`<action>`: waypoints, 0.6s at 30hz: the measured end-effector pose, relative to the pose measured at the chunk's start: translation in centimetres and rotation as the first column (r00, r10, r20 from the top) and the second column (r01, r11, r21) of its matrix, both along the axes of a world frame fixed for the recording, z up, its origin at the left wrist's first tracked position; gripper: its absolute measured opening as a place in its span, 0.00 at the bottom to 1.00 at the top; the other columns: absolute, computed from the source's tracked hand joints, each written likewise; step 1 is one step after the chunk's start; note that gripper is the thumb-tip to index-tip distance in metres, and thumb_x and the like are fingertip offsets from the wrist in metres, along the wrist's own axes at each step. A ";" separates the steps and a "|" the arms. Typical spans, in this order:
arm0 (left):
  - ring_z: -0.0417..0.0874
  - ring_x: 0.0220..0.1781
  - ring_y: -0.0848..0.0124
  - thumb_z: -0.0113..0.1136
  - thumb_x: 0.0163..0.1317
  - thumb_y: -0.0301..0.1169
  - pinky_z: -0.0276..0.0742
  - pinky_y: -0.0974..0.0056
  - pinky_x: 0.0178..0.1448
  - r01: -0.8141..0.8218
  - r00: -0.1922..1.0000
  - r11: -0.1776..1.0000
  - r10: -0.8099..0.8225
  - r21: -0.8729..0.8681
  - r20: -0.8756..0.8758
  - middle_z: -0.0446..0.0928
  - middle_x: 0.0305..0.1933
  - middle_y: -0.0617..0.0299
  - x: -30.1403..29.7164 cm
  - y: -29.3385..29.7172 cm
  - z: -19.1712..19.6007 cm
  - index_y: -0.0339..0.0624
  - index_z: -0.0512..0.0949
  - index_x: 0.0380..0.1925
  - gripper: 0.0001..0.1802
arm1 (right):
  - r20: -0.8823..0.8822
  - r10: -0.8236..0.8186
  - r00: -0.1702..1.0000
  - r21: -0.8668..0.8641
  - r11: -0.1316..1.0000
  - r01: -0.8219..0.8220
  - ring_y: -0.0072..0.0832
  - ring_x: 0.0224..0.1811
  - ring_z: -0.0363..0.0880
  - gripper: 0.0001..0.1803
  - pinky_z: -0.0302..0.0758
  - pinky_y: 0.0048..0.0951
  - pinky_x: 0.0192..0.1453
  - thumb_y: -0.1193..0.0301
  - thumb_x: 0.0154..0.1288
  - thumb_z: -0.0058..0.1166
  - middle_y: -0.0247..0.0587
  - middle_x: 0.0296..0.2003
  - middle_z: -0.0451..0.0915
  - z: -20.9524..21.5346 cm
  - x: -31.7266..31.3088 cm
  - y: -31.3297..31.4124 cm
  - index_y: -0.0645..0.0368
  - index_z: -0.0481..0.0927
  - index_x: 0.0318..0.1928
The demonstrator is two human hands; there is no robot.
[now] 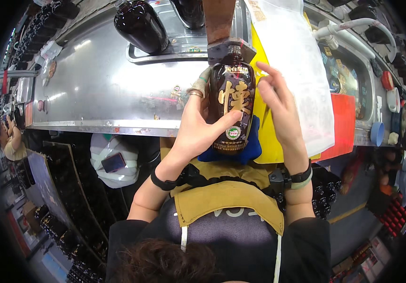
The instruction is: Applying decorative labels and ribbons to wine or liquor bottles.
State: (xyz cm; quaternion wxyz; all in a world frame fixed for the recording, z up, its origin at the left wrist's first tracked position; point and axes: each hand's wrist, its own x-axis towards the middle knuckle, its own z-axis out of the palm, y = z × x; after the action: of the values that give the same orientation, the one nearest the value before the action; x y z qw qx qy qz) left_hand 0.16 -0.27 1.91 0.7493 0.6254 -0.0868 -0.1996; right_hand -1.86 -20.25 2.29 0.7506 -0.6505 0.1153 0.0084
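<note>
A dark, glossy bottle (pixel 233 96) with gold lettering and a small round green-and-white emblem lies in front of me, its neck pointing away. My left hand (pixel 198 125) grips it from the left side, with the thumb across its front and the fingers partly hidden behind it. Some of those fingertips have wrappings on them. To the right of the bottle is my right hand (pixel 278 101), its fingers apart and holding nothing. The bottle's base rests over a blue cloth (pixel 256 141). Its neck meets a dark block at the end of a brown upright bar (pixel 219 21).
Dark bottles (pixel 141 28) stand at a metal tray (pixel 189 51) on the steel bench (pixel 104 89). Right of the bottle lie a yellow sheet (pixel 269 137), a white plastic sheet (pixel 302 70) and a red sheet (pixel 342 122). A sink (pixel 366 85) is farther right. A phone (pixel 113 162) lies left.
</note>
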 end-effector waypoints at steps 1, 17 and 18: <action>0.72 0.74 0.64 0.73 0.64 0.25 0.69 0.57 0.77 0.012 1.000 1.000 -0.012 0.001 0.009 0.67 0.74 0.49 0.0 -0.1 -0.1 0.31 0.49 0.80 0.51 | 0.053 -0.037 0.998 -0.048 0.998 0.040 0.17 0.40 0.70 0.30 0.68 0.19 0.50 0.74 0.73 0.62 0.27 0.38 0.72 0.2 0.2 -0.1 0.60 0.69 0.72; 0.70 0.75 0.63 0.72 0.66 0.22 0.67 0.56 0.78 0.020 0.999 0.998 -0.023 0.059 0.042 0.66 0.76 0.49 -0.5 0.2 -0.5 0.31 0.52 0.79 0.48 | 0.384 0.650 0.655 -0.887 0.458 0.066 0.37 0.43 0.80 0.19 0.80 0.37 0.48 0.78 0.52 0.61 0.35 0.39 0.84 7.2 3.6 0.5 0.58 0.85 0.47; 0.70 0.76 0.63 0.72 0.66 0.23 0.67 0.56 0.78 0.027 1.000 0.999 -0.027 0.025 -0.008 0.65 0.76 0.49 -0.5 0.1 0.3 0.31 0.51 0.79 0.49 | 0.359 0.681 0.639 -0.896 0.444 0.030 0.36 0.41 0.80 0.19 0.80 0.36 0.47 0.78 0.51 0.61 0.34 0.37 0.84 6.5 3.1 0.9 0.56 0.86 0.46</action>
State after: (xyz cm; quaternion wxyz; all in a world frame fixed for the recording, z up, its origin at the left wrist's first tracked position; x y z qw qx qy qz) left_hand -0.39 -0.22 2.16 0.7389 0.6329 -0.0897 -0.2133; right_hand 1.28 -19.39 8.77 0.3016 -0.8880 -0.3221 -0.1292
